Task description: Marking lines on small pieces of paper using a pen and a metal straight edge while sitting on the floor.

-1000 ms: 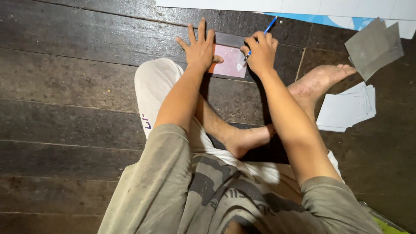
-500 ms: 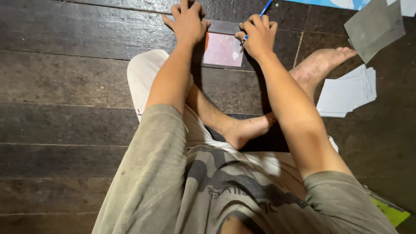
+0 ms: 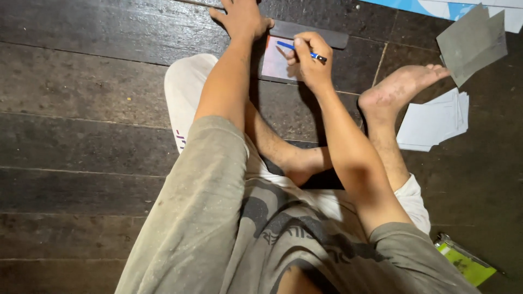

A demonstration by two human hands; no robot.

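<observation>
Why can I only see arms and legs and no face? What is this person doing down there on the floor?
The camera sits on the person's head and looks down, so you see what they see: their own arms, knees and bare feet. They sit cross-legged on a dark wooden floor.

The left hand presses flat on a dark grey ruler-like strip that lies along the top of a small pinkish card. The right hand holds a blue pen over that card.

Off to the right lie a stack of white paper sheets beside the foot, and some grey sheets further up. At the top edge is a big blue and white sheet. Near the bottom right corner is something green and yellow; I cannot tell what it is.
</observation>
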